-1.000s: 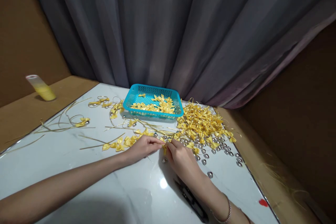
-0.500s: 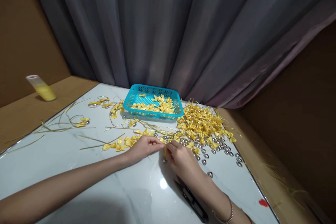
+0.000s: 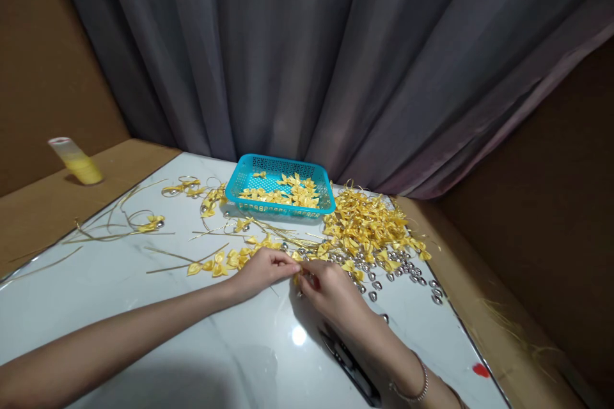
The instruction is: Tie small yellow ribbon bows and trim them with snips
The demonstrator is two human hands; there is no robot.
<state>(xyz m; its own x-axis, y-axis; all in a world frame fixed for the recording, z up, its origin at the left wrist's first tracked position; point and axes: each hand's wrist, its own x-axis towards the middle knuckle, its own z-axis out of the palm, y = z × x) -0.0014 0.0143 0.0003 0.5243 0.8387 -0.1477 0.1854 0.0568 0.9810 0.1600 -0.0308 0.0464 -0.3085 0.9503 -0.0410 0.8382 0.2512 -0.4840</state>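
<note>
My left hand [image 3: 267,268] is closed in a pinch near the middle of the table. My right hand [image 3: 332,289] meets it, thumb and forefinger pinched at the same spot. A bit of a yellow ribbon bow [image 3: 297,278] shows at the joined fingertips; the fingers hide most of it. To the left of my hands lies a row of yellow bows [image 3: 219,263]. Silver heart-shaped beads [image 3: 373,296] are scattered to the right, beside a large heap of yellow bows [image 3: 367,220]. Thin gold ties [image 3: 288,231] lie behind my hands.
At the back stands a blue plastic basket [image 3: 231,188] with yellow bows in it. Black scissors or a similar tool [image 3: 352,370] lies under my right forearm. A clear cup with yellow contents [image 3: 79,163] stands at far left. A grey curtain [image 3: 278,51] hangs behind the table.
My right hand has turned slightly and its fingers have straightened toward the left fingertips. Less of the yellow bow shows now. My left hand has hardly moved.
</note>
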